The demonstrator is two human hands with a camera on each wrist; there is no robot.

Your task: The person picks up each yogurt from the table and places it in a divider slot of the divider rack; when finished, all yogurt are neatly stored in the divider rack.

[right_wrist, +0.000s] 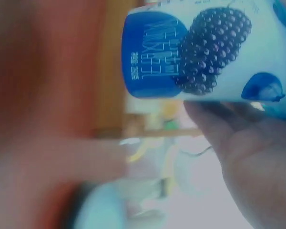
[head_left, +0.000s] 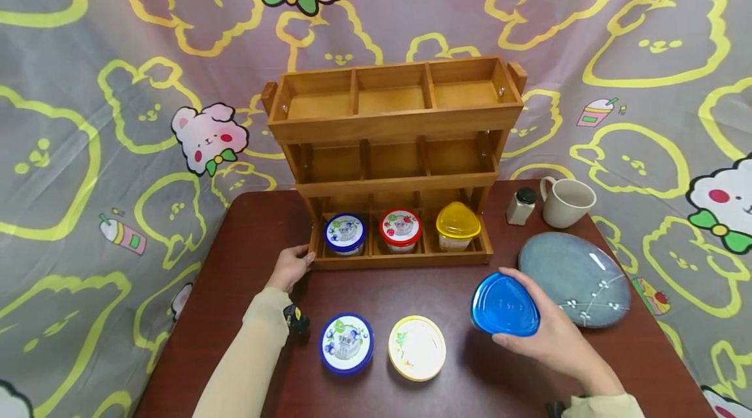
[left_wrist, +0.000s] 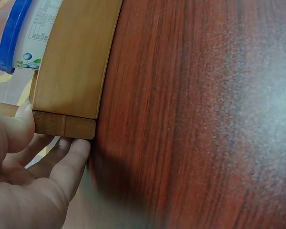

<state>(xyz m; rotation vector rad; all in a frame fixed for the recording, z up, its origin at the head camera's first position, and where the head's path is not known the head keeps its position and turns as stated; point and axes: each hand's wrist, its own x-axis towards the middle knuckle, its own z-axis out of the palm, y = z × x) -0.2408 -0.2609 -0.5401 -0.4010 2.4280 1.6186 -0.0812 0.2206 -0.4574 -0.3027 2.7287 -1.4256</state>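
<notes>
My right hand grips a cup with a blue rounded-triangle lid, raised over the table's right half. Blackberry and blueberry pictures show on the white cup in the right wrist view. At the lower left corner of a three-tier wooden rack, my left hand holds the end of the front board, thumb and fingers on either side in the left wrist view. On the rack's bottom tier stand a blue-lidded tub, a red-lidded tub and a cup with a yellow lid.
Before the rack, another blue-rimmed tub and a yellow-rimmed tub stand on the dark red table. At right are an oval grey-blue plate, a pale mug and a black-capped shaker. A patterned curtain hangs behind.
</notes>
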